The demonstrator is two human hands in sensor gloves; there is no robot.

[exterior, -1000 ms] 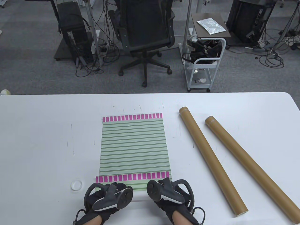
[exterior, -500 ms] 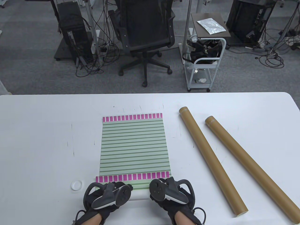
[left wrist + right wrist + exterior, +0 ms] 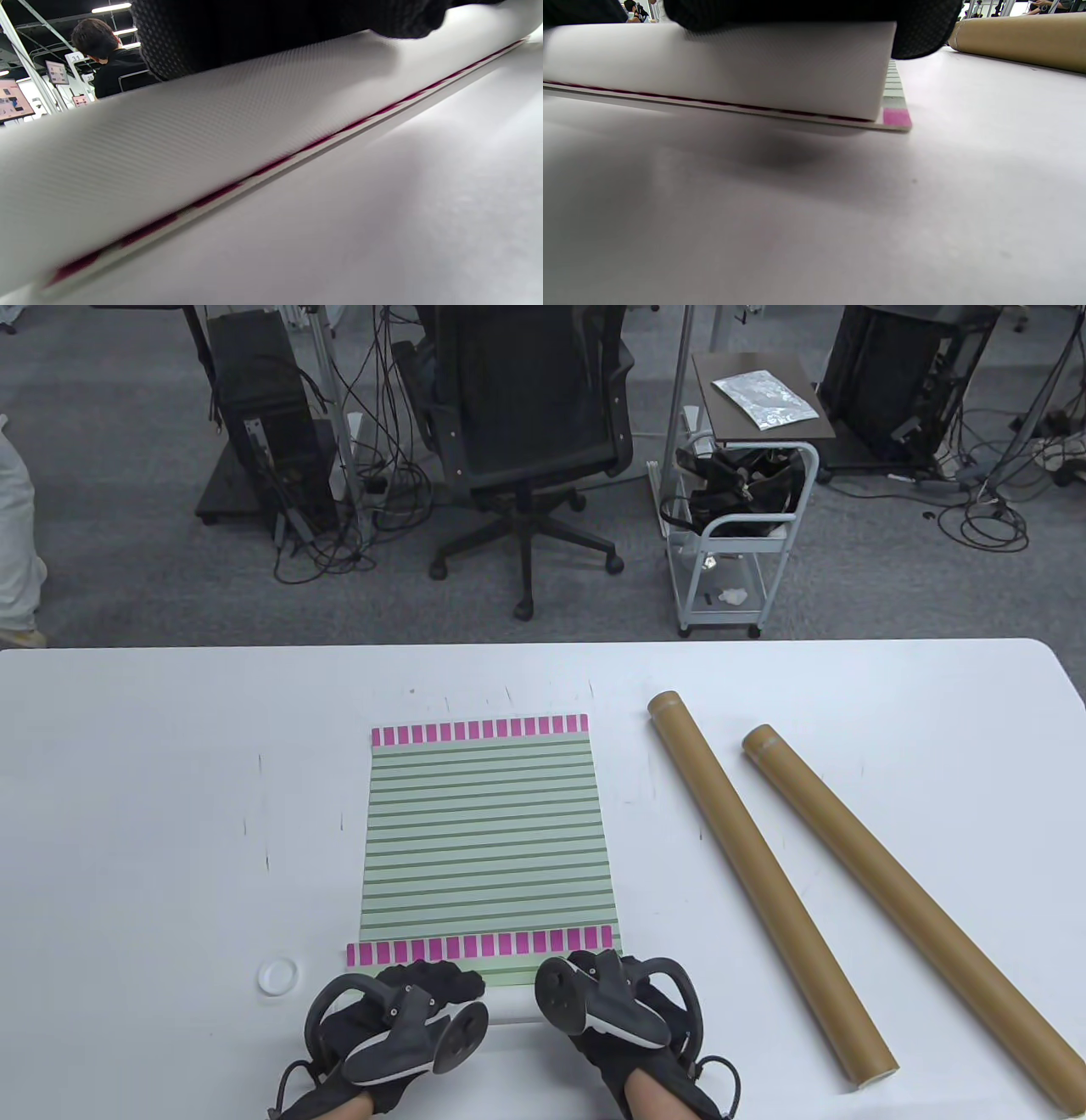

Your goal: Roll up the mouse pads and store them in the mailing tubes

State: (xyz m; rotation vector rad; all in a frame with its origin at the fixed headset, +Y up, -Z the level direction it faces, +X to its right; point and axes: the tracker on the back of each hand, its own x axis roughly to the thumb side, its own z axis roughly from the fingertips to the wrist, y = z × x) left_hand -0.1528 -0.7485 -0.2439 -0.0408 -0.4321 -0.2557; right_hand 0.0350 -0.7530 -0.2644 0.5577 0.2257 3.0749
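Note:
A green-striped mouse pad with magenta end bands lies flat mid-table. Its near end is curled over into a low roll that shows the white underside. My left hand and right hand sit side by side on that roll, fingers curled over its top. In the left wrist view the gloved fingers lie over the white roll. The right wrist view shows the fingers on the roll's right end. Two brown mailing tubes lie slanted to the right, the nearer one open towards me.
A white round cap lies left of my left hand. One tube shows at the right wrist view's top right. An office chair and a small cart stand beyond the far edge. A person's leg is at the far left.
My left hand has slid slightly back toward me and tilted, baring its fingers on the roll. The right hand has hardly moved. A person's leg has come in at far left.

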